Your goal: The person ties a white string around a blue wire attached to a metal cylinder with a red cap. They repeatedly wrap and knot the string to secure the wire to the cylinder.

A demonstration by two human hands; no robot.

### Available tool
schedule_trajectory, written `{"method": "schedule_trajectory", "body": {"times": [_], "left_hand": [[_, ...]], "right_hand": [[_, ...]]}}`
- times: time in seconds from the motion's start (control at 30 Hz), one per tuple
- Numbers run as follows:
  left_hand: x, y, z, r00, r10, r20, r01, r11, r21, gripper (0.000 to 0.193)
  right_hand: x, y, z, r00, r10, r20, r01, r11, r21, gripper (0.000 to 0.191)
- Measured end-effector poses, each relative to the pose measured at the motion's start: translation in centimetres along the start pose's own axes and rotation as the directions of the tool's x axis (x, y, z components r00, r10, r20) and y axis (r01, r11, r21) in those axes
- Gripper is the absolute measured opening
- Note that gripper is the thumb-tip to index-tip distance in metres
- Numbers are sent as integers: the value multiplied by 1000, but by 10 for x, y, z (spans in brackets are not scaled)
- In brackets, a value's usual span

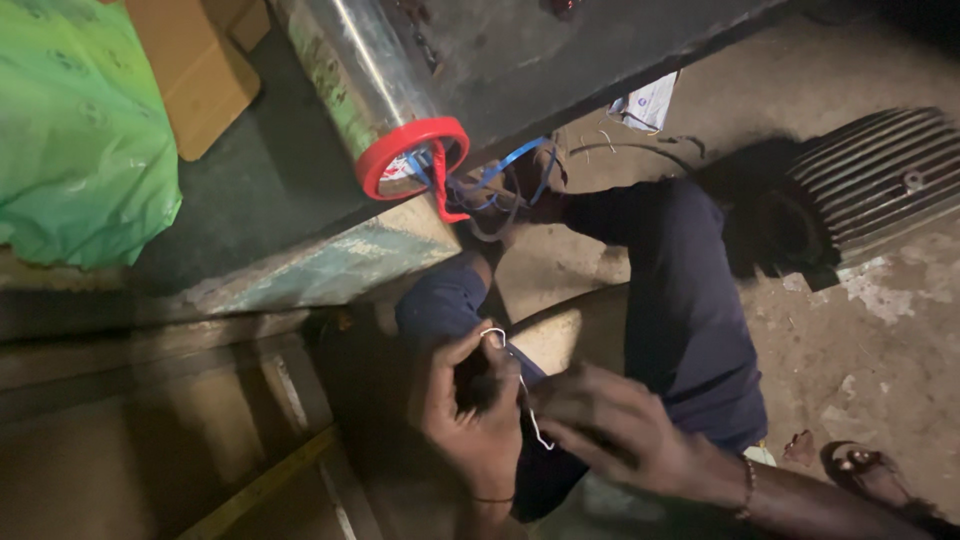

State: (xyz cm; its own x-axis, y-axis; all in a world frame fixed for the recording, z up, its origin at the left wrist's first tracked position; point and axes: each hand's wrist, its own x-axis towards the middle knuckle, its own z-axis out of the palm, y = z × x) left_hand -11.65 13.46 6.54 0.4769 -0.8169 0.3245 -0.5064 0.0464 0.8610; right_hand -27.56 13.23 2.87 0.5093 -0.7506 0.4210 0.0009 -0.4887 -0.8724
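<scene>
Left hand (470, 410) pinches thin wire (520, 385), partly blurred.

A worn concrete floor (870, 330), stained and patched pale in places, carries most of what shows. On it at the right lies 1 dark ribbed motor housing (880, 185), its fins catching light. Near the bottom right edge, 1 sandalled foot (870, 470) rests on the concrete. Farther up, a crumpled white wrapper (645, 102) lies just beside the edge of a dark green bench (270, 185). On the bench top sit 1 green plastic bag (80, 130), 1 brown cardboard box (200, 65) close beside it, and 1 shiny roll with a red rim (410, 150) at the bench's edge.
</scene>
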Motion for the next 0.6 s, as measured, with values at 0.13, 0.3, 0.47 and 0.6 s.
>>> {"method": "schedule_trajectory", "body": {"times": [0.13,0.3,0.47,0.6], "left_hand": [[-10,-3,4,996,-64,-55,63,998,-21,16],[-13,-21,4,998,-54,-9,52,989,-140,19],[-5,-37,6,969,-242,53,241,870,-430,10],[6,-28,11,965,-196,173,245,908,-341,15]], "right_hand": [[-11,16,-7,969,-232,79,243,955,-172,30],[3,26,-19,919,-361,158,393,871,-295,33],[26,30,-34,917,-275,290,360,882,-303,43],[16,41,-46,932,-291,216,340,909,-240,34]]}}
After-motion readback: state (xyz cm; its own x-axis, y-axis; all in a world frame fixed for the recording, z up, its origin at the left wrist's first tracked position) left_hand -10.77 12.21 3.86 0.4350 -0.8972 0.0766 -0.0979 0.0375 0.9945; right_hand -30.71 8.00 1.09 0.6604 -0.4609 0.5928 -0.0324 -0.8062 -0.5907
